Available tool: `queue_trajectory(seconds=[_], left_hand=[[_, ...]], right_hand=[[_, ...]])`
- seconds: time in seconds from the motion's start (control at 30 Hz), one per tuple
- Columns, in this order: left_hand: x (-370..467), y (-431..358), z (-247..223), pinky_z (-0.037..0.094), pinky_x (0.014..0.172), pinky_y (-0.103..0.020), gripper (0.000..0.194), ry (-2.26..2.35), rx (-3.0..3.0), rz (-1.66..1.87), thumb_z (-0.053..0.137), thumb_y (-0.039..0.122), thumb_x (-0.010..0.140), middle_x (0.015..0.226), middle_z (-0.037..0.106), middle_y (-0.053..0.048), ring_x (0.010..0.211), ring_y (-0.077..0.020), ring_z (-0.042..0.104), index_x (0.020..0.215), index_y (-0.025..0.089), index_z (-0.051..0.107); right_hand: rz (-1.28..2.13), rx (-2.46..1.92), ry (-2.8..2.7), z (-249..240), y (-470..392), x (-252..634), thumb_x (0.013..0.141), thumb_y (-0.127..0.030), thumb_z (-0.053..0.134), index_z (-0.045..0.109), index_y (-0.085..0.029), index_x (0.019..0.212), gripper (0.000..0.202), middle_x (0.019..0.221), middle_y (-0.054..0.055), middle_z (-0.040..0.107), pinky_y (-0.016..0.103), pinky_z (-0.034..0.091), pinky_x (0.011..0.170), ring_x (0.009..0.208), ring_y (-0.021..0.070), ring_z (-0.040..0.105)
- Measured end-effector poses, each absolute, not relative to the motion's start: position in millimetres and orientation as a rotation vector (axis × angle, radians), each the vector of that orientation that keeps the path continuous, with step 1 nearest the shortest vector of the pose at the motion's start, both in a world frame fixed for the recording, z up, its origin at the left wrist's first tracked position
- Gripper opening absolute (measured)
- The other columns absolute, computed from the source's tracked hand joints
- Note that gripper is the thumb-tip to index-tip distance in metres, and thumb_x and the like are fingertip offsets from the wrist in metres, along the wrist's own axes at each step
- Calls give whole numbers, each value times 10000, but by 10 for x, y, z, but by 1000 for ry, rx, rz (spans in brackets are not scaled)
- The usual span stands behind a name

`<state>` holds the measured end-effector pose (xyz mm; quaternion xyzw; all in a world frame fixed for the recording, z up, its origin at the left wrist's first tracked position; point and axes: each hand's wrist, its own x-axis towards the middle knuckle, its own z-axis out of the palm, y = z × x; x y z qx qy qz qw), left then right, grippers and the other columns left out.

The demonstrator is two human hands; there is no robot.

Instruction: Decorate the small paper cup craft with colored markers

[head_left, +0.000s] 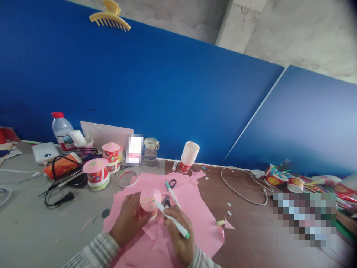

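My left hand [129, 217] is wrapped around a small paper cup topped with a pink paper disc [149, 199]. Green marks show on that disc. In my right hand [180, 230] I grip a white marker with a green end [180, 225], its tip touching the disc or just above it. Both hands are over a large sheet of pink paper [200, 223]. Beyond the right hand lie a teal-capped marker [172, 193] and dark-handled scissors [166, 201], partly hidden. Paper scraps lie under the hands.
Two decorated cups with pink tops [97, 176] stand at left, near a black plug cable [63, 199]. A glass jar [151, 152] and stacked white cups [190, 154] stand before the blue partition [167, 93]. A white cable [242, 199] lies right.
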<state>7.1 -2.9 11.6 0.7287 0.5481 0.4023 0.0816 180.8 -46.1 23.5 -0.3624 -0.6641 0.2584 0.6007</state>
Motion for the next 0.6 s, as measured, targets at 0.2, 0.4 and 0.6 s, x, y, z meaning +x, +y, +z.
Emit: queue_trajectory(seconds=[0.2,0.4,0.6], left_hand=[[66,-36,130,458,674,-365,403,1629,2182,1203,619,486,519,834,643,5,770,-229,542,874,311,546],[68,-37,132,457,678,-356,399,1621,2175,1191,622,482,519,838,643,12,777,-223,539,874,317,543],[71,-30,132,455,703,-340,398,1639,2167,1174,622,481,519,846,645,33,790,-204,538,876,328,534]], right_hand=[[606,-844,-1521,236,-449,1805,766,-150,547,677,-215,827,158,683,21,673,286,522,577,610,203,632],[597,-851,-1525,241,-461,1807,767,-153,542,676,-213,821,156,678,20,671,286,524,581,613,203,633],[595,-864,-1528,220,-466,1811,769,-167,536,676,-212,813,153,674,19,671,284,518,567,597,201,629]])
